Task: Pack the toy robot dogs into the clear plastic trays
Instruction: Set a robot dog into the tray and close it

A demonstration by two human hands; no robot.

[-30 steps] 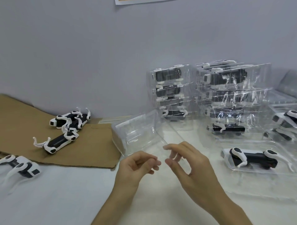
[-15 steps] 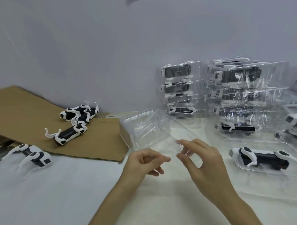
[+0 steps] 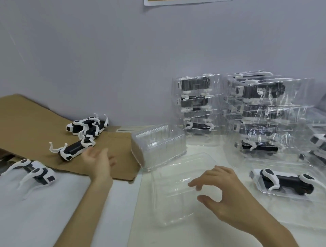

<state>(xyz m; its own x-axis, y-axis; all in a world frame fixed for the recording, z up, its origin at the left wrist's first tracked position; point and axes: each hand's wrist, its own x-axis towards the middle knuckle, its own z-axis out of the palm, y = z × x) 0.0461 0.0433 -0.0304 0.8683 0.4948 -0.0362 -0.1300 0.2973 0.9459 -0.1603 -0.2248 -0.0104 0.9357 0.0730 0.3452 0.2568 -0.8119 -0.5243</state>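
Stacked trays (image 3: 195, 105) already packed, a few loose dogs (image 3: 75, 149) left. Left hand (image 3: 97, 162) and right hand (image 3: 227, 192): fingers spread, holding nothing.

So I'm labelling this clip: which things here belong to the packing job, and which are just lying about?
Job: loose toy dogs, empty tray, spare trays, packed tray stacks, left hand, right hand.
Lying about: cardboard sheet, paper on the wall.

Bare left forearm (image 3: 88, 209), bare right forearm (image 3: 268, 234)
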